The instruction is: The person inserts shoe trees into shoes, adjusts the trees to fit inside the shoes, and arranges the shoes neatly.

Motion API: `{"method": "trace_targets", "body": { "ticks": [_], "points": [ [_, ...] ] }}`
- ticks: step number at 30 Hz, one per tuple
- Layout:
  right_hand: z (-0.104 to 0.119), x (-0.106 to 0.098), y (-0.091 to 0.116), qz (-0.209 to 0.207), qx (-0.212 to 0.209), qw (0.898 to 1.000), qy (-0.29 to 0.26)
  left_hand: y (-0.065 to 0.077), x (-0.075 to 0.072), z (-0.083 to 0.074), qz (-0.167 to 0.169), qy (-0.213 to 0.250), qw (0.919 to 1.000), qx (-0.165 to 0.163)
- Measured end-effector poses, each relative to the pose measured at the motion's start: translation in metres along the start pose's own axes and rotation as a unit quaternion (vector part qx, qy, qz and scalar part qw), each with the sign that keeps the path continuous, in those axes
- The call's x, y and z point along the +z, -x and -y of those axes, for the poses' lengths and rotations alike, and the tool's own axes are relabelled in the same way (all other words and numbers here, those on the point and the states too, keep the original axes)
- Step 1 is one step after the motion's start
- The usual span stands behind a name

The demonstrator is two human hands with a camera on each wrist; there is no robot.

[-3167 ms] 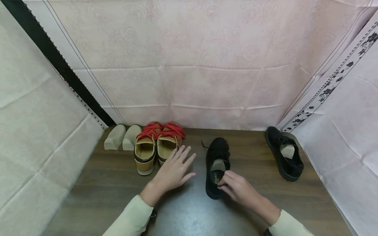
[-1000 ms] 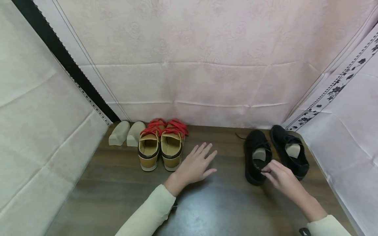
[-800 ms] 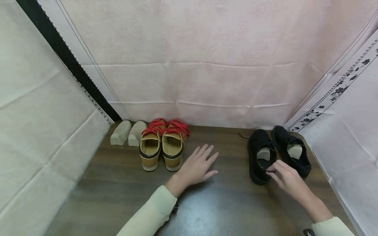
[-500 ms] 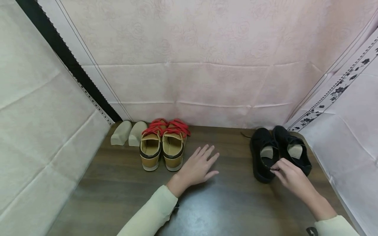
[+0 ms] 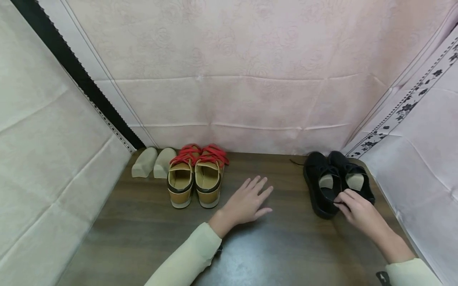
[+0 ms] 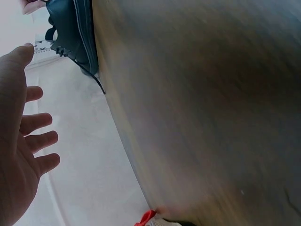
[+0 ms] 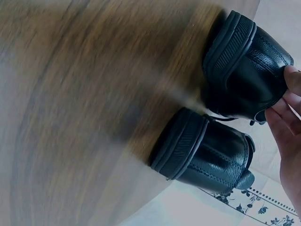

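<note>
My right hand [image 5: 363, 212] pinches the heel collar of a black lace-up shoe [image 5: 314, 186], between thumb and fingers in the right wrist view. That shoe stands on the wooden floor with its toe toward the far wall and a pale insert inside. Close along its right side is a matching black shoe [image 5: 343, 163], also holding a pale insert; my hand partly hides its heel. My left hand [image 5: 241, 204] hovers over the floor with spread fingers, touching nothing, between the black shoes and the tan shoes [image 5: 207, 188].
The two tan shoes with red laces stand side by side at the back left. Two pale shoe-shaped inserts [image 5: 144, 163] lie beside them in the corner. Cloth-covered walls [image 5: 229, 99] close off the back and both sides. A loose black lace [image 5: 296, 163] sticks out leftward.
The gripped black shoe has moved right, from the middle of the floor to beside its mate, with my right hand still on its heel. My left hand has shifted right, away from the tan shoes.
</note>
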State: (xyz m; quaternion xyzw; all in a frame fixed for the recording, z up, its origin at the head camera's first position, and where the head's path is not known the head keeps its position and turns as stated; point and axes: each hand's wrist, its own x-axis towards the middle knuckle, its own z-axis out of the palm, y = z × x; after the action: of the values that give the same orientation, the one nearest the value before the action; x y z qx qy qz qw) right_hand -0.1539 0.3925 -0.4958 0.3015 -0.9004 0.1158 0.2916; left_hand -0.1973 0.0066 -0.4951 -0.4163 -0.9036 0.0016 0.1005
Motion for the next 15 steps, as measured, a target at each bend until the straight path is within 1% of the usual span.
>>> {"method": "trace_targets", "body": {
  "ticks": [3, 9, 15],
  "points": [
    [-0.002, -0.002, 0.0, 0.005, -0.003, 1.0, 0.004, -0.003, -0.001, -0.004, 0.008, 0.002, 1.0, 0.005],
    [-0.008, -0.005, 0.003, 0.011, -0.003, 1.0, 0.001, -0.009, -0.004, -0.01, 0.003, -0.007, 0.9999, 0.014],
    [-0.013, -0.005, 0.004, 0.003, -0.012, 1.0, 0.01, -0.011, -0.004, -0.012, 0.005, -0.017, 0.9997, 0.018]
  ]
}}
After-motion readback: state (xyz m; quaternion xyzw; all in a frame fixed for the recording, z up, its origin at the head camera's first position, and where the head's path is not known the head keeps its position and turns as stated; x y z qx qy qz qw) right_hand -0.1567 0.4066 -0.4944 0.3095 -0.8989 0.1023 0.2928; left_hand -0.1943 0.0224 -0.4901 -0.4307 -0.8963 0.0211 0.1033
